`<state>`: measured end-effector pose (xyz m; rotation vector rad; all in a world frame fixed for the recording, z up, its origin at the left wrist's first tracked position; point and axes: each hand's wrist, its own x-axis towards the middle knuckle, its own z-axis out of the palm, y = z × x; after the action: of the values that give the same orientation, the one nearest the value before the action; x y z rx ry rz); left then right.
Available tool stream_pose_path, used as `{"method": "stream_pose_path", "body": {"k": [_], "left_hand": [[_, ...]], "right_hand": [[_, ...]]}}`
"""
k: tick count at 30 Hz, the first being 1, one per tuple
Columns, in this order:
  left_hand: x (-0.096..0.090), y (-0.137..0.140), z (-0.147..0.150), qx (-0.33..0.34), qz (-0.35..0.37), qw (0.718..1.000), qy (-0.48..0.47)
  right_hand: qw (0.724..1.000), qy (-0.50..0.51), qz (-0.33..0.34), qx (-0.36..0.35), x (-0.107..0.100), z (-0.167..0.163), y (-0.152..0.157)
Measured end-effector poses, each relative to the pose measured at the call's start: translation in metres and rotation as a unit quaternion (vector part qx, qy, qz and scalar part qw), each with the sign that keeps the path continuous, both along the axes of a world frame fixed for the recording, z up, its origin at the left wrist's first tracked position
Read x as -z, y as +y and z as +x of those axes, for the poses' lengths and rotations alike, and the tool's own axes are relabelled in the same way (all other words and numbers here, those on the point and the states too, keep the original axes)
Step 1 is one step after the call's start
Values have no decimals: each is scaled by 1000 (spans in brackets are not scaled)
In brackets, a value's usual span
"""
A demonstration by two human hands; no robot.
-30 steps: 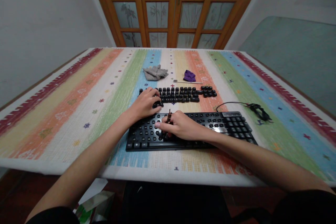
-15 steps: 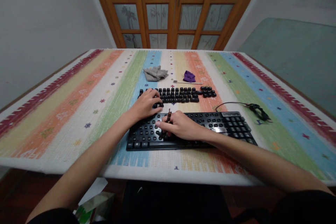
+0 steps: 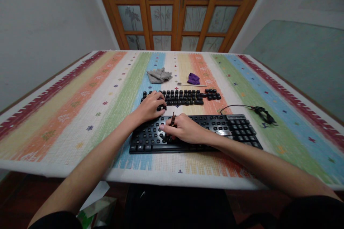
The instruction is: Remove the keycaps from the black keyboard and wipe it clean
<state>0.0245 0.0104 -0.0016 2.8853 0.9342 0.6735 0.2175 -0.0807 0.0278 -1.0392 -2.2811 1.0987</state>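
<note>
Right-hand fingers (image 3: 168,129) clamped on a slim dark-brown tool (image 3: 173,118), upright over the black rectangular plastic keyboard (image 3: 145,136). Left-hand fingers (image 3: 160,102) curved over the left end of the loose black plastic keycaps (image 3: 185,97); can't tell if gripping one. Keyboard lies at the near side of the cloth-covered, multicolour-striped desk (image 3: 88,114), keycaps in rows just beyond. Farther out: thin rod (image 3: 193,85), crumpled grey cloth (image 3: 159,76), small purple cloth (image 3: 194,78). Coiled black cable (image 3: 264,114) right.
</note>
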Motion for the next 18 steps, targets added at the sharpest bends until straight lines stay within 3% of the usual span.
{"method": "stream_pose_path", "body": {"k": [18], "left_hand": [[0, 0, -1, 2, -15, 1000, -11]], "right_hand": [[1000, -1, -19, 16, 2, -2, 1]]}}
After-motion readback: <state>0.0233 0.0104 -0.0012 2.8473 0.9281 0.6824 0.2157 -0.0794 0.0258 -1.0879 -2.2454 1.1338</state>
